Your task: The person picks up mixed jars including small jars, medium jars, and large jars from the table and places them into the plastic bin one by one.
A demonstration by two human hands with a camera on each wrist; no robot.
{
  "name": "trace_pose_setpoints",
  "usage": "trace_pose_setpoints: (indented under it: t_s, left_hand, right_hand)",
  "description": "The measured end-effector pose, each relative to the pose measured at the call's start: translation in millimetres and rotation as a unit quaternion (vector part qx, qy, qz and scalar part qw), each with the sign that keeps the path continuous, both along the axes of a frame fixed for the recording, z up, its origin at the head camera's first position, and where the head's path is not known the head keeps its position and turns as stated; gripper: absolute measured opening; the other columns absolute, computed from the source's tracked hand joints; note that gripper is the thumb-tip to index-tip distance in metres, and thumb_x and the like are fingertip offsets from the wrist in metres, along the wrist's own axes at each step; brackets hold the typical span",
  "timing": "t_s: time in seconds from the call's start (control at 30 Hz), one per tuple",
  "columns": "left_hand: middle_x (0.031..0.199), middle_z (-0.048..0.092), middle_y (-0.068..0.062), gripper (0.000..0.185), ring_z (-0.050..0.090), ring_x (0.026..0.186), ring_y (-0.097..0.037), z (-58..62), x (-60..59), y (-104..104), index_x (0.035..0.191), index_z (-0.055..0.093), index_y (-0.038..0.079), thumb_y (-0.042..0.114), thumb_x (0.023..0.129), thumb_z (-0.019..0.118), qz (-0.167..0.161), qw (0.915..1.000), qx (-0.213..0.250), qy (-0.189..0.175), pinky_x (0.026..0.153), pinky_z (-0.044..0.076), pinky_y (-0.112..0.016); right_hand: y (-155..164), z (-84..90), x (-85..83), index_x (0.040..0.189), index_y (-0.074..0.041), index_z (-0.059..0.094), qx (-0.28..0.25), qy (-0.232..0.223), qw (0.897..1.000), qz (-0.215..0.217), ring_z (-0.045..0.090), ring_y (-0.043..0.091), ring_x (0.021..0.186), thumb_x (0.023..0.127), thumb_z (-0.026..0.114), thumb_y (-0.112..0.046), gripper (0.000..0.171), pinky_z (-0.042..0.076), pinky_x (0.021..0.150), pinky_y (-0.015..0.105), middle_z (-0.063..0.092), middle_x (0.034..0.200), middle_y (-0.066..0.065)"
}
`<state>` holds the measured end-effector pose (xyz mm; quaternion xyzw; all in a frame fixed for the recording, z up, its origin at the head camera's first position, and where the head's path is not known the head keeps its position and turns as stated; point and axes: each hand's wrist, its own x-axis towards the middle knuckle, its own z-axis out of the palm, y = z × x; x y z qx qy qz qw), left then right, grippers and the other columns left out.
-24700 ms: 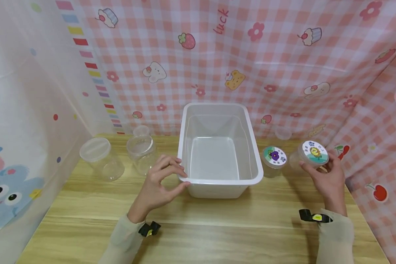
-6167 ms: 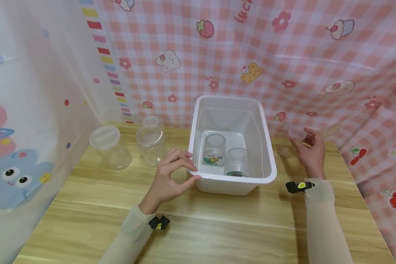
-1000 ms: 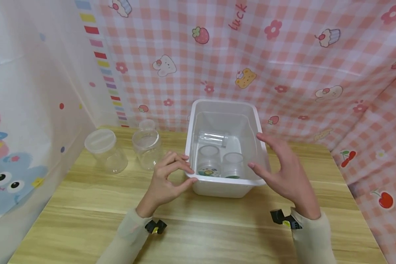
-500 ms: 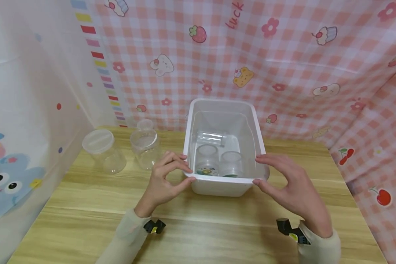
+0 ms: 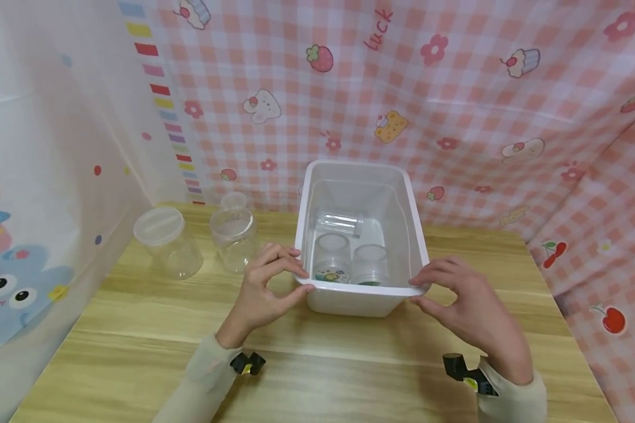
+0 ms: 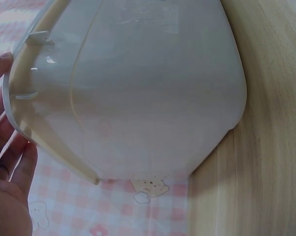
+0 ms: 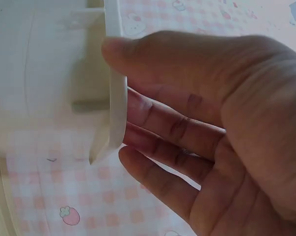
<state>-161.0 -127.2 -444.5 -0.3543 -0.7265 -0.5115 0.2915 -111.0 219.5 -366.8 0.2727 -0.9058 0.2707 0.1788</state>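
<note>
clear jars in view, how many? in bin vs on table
5. In the bin: two upright near the front, one on its side behind. On the table, left of the bin: two. More may be hidden.

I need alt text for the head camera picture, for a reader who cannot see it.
Two hands, left hand and right hand, grip the near corners of a white plastic bin holding three small clear jars; two larger clear jars stand left on the wooden table.
</note>
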Motion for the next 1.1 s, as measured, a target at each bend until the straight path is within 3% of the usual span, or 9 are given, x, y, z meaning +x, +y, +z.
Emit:
trace_pose_setpoints:
  t_s: [0.33,0.7,0.9,1.1]
  left_hand:
    - [0.092,0.068,0.000,0.021,0.064,0.108,-0.026,3.0,3.2,-0.8,0.084,0.075,0.017,0.008,0.071,0.090,0.006,0.9998,-0.014,-0.009,0.104,0.048,-0.032]
    - [0.110,0.070,-0.009,0.033,0.062,0.113,-0.023,16.2,3.8,-9.8,0.101,0.075,0.015,0.004,0.073,0.090,-0.037,0.9967,-0.035,-0.064,0.106,0.049,-0.026]
    - [0.118,0.068,-0.007,0.045,0.060,0.117,-0.022,24.1,-2.0,-24.3,0.113,0.073,0.008,0.003,0.072,0.091,0.010,0.9975,-0.045,-0.053,0.108,0.046,-0.024]
    - [0.126,0.065,-0.008,0.056,0.055,0.125,-0.026,33.7,-8.8,-43.4,0.122,0.069,0.011,0.011,0.071,0.092,0.078,0.9917,-0.095,-0.036,0.114,0.039,-0.029]
  right_hand:
    - [-2.0,-0.1,-1.2,0.087,-0.024,0.077,-0.002,0.000,1.000,0.005,0.065,0.008,0.093,0.075,0.089,-0.006,0.025,0.044,0.086,0.007,0.071,0.094,-0.012]
    - [2.4,-3.0,-0.4,0.088,-0.023,0.078,-0.007,-0.015,1.000,-0.006,0.064,0.007,0.092,0.075,0.090,-0.007,0.024,0.046,0.084,0.009,0.071,0.094,-0.013]
    - [2.3,-2.7,-1.7,0.088,-0.024,0.078,-0.003,-0.019,1.000,-0.010,0.064,0.006,0.093,0.075,0.090,-0.008,0.024,0.046,0.084,0.010,0.071,0.094,-0.014]
    - [3.0,-3.6,-1.8,0.088,-0.024,0.078,-0.002,-0.024,1.000,-0.011,0.064,0.005,0.093,0.074,0.090,-0.008,0.025,0.048,0.083,0.012,0.071,0.094,-0.015]
